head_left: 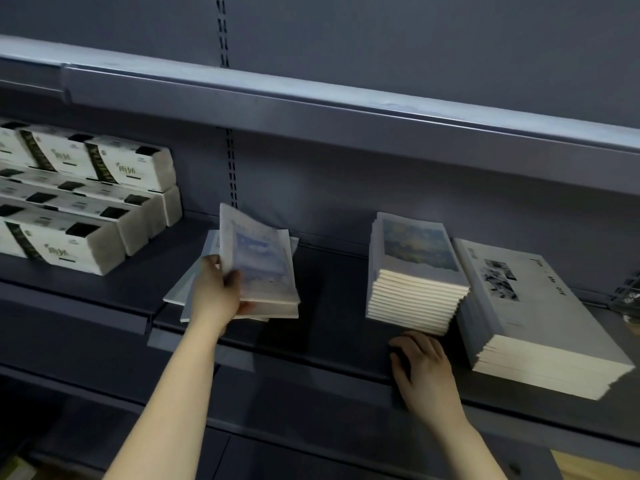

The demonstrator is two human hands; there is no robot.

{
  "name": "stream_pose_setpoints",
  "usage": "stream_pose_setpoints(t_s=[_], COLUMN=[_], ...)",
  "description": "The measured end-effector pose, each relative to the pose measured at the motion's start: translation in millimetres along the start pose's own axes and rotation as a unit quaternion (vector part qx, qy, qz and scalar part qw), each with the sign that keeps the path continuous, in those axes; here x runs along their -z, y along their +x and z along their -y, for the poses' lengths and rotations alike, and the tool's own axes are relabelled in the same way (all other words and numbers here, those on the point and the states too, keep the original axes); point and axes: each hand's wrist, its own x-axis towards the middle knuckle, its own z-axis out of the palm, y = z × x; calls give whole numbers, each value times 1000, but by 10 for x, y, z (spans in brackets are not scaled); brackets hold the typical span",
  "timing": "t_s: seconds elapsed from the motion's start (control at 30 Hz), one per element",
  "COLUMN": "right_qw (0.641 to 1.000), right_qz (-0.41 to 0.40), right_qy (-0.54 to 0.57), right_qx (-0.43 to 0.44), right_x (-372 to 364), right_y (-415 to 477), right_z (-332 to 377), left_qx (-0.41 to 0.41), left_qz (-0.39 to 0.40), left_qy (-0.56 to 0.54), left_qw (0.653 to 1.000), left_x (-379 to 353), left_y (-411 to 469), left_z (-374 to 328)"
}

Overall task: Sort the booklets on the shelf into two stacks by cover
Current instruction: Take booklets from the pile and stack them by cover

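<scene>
A loose pile of booklets (273,299) lies on the dark shelf (329,306), left of centre. My left hand (216,292) grips the left edge of the top booklets (258,258), which have a blue-picture cover, and tilts them up. To the right stands a neat stack of booklets (415,271) with a blue and yellow painting cover. Beside that sits a stack of larger grey booklets (533,320) with black-and-white photos. My right hand (424,372) rests on the shelf's front edge, just below the painting-cover stack, with fingers loosely curled and holding nothing.
White tissue packs (86,202) with black and green print fill the shelf's left part. An upper shelf (346,109) overhangs the work area. A wire object (627,296) shows at the far right edge.
</scene>
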Motion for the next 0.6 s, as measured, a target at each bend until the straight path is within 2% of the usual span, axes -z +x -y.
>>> stream_pose_setpoints(t_s=[0.03, 0.1, 0.2, 0.3, 0.4, 0.5, 0.6], right_qw=[1000, 998, 974, 901, 837, 752, 730], right_qz=[10, 46, 75, 74, 56, 41, 6], right_qy=[5, 46, 203, 410, 526, 633, 660], right_qx=[-1, -12, -66, -117, -139, -181, -180], right_x=[9, 82, 317, 618, 826, 945, 1014], right_y=[4, 30, 104, 193, 274, 316, 290], right_z=[-7, 10, 135, 357, 425, 354, 230], left_qx=[-2, -27, -53, -65, -83, -85, -83], left_qz=[15, 38, 71, 117, 162, 197, 237], left_qy=[-75, -151, -214, -233, -244, -242, -235], left_qw=[997, 987, 973, 963, 953, 946, 939], left_x=[-39, -128, -324, -575, -832, -1039, -1151], left_y=[-74, -228, -474, -698, -890, -1019, -1021], left_z=[-16, -67, -183, -301, -383, -410, -368])
